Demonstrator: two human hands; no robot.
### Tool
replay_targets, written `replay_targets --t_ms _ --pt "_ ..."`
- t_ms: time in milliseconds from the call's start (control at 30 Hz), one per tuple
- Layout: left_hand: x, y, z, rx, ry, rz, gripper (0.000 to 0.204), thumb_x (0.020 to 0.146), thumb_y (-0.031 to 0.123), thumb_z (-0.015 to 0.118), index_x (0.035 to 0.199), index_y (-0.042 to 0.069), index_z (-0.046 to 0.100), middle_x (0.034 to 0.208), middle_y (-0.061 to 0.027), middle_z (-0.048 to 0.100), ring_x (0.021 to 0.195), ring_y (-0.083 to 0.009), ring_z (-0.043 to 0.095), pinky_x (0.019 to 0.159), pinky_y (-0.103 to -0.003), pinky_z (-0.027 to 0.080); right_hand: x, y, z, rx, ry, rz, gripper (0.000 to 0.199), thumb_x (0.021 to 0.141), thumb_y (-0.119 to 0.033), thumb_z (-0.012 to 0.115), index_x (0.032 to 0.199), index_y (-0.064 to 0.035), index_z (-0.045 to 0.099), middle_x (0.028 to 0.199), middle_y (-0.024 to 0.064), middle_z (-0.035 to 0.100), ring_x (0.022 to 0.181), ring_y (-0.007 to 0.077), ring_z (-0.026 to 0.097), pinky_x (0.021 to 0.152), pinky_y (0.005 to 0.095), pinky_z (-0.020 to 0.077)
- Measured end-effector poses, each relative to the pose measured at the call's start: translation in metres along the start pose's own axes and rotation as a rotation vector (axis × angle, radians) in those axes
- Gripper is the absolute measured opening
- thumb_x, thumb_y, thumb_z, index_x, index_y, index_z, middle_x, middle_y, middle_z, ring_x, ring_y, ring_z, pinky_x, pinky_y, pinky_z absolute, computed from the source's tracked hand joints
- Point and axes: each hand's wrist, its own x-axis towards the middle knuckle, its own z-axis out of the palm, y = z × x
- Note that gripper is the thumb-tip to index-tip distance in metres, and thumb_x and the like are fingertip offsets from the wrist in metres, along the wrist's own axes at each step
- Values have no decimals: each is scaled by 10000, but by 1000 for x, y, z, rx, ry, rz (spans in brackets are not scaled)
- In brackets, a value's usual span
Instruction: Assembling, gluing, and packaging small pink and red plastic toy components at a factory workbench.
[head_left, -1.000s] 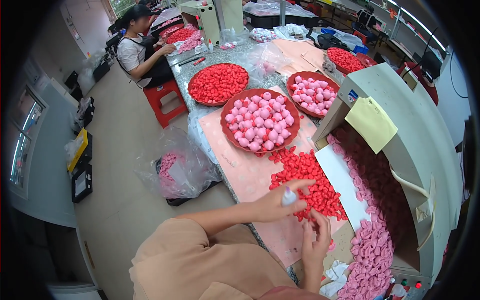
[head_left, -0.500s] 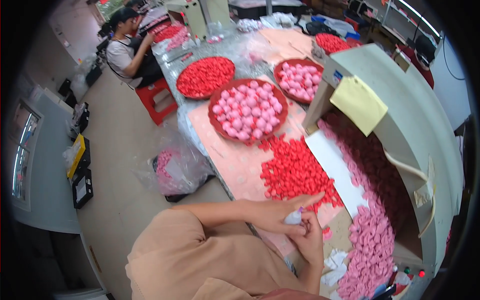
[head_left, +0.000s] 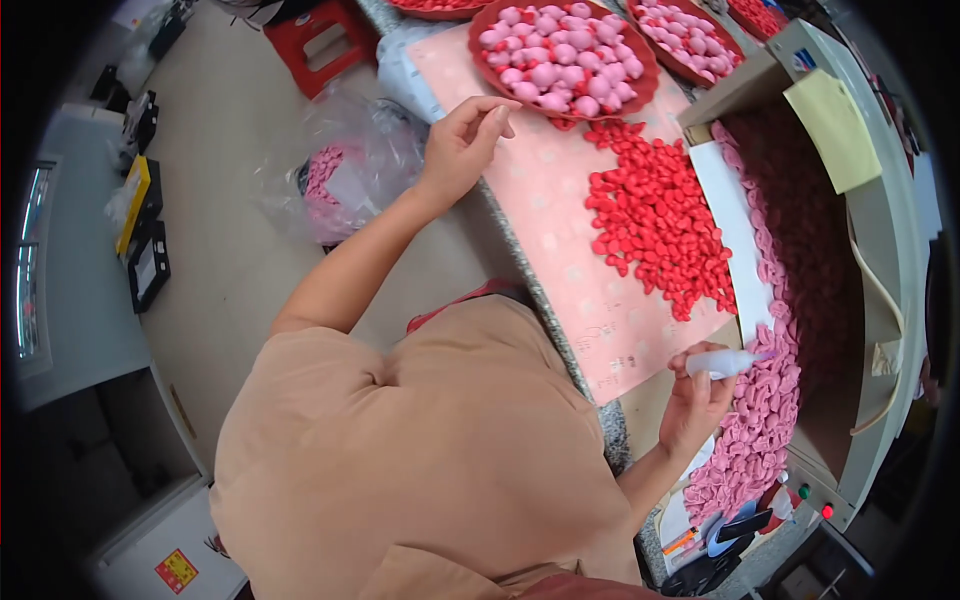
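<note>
Here, the right hand (head_left: 695, 402) grips a bottle (head_left: 716, 364), its tip over the pink pieces (head_left: 750, 450). The left hand (head_left: 462, 152) has bent fingers near the tray (head_left: 648, 84); whether they pinch anything, I cannot tell.

Red stool (head_left: 290, 48) stands far left. Yellow-and-black crate (head_left: 143, 205) on floor (head_left: 230, 290), left. Pale yellow sheet (head_left: 832, 130) hangs right. Red-and-yellow label (head_left: 176, 571), near left.

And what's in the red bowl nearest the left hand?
The bowl holds pink balls with small red pieces among them; its bottom is covered, so what lies there can't be seen.
</note>
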Motion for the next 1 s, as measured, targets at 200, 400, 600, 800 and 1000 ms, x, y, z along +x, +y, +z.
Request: replay_targets --t_ms 200,400,600,800,1000 --pt "0 -39 1 14 200 197 129 894 117 558 961 40 636 644 -27 592 563 -53 550 521 -213 442 -30 -4 12 -122 0 -2 383 858 -142 602 1178 -10 437 1040 120 538 849 183 557 781 316 465" --pt "-2 -45 -5 353 251 490 93 827 144 632 897 93 665 652 -49 603 495 -125 539 470 -248 423 -44 0 32 -227 45 -63 314 891 -102 551 1173 -11 447 1067 136 554 870 182 555 783 311 463" --pt "1 -41 -4 283 308 574 53 803 158 643 829 112 644 609 -60 581 503 -197 561 453 -302 420 -49 1 55 -264 73 -89 350 856 -121 601 1155 -14 454 1065 128 534 911 201 540 767 322 466" --pt "-6 -38 -1 296 322 554 55 789 151 621 832 118 629 665 -79 607 590 -246 605 528 -347 468 -60 6 73 -283 62 -60 348 852 -49 584 1170 -6 450 1055 130 544 860 195 579 788 321 482" --pt "-10 -51 2 383 247 389 134 850 182 576 925 105 656 806 -127 645 659 -262 639 579 -346 499 -61 24 32 -506 206 -41 269 863 -56 567 1112 -10 477 1016 65 563 918 147 549 839 297 466"
